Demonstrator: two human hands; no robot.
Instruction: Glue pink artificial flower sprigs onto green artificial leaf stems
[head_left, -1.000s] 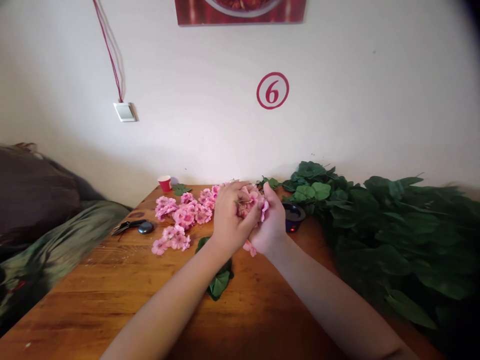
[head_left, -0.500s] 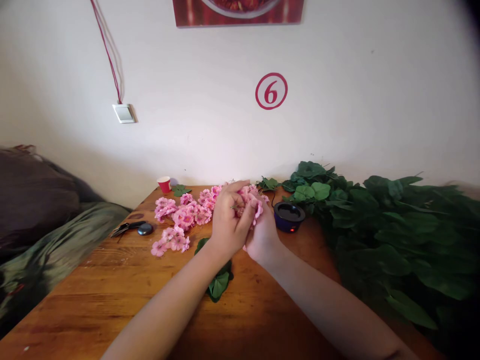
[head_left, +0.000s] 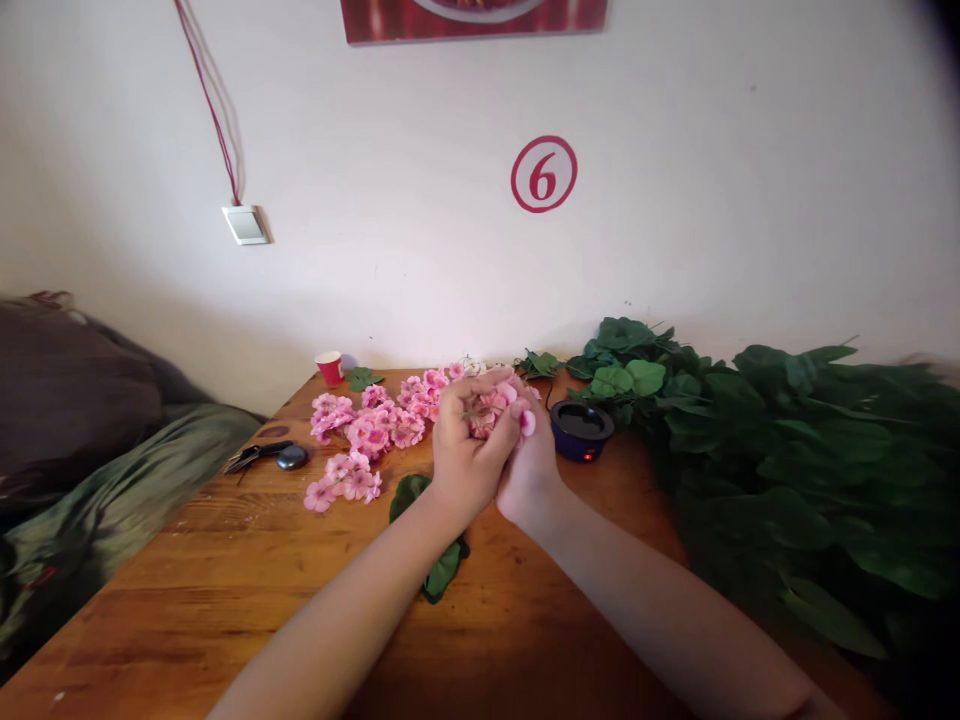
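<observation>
Cupped together above the middle of the table, my left hand (head_left: 469, 445) and my right hand (head_left: 534, 465) close round a bunch of pink artificial flowers (head_left: 489, 412). Petals show between my fingers and thumbs; the stems are hidden. More pink flower clusters (head_left: 371, 430) lie on the table just left of my hands, and a smaller cluster (head_left: 345, 482) is nearer to me. Partly covered by my left forearm, green artificial leaves (head_left: 444, 572) rest on the wood.
Right of my hands stands a dark round pot (head_left: 582, 430) with a lit red light. A big heap of green leaves (head_left: 780, 480) fills the right side. Pliers (head_left: 259, 455), a dark rounded object (head_left: 292, 457) and a red paper cup (head_left: 329, 368) are at the left of the wooden table (head_left: 247, 580).
My hands have closed more tightly together round the flowers, with the left fingers curled further in. The flowers sit deeper in my palms. The view has shifted slightly.
</observation>
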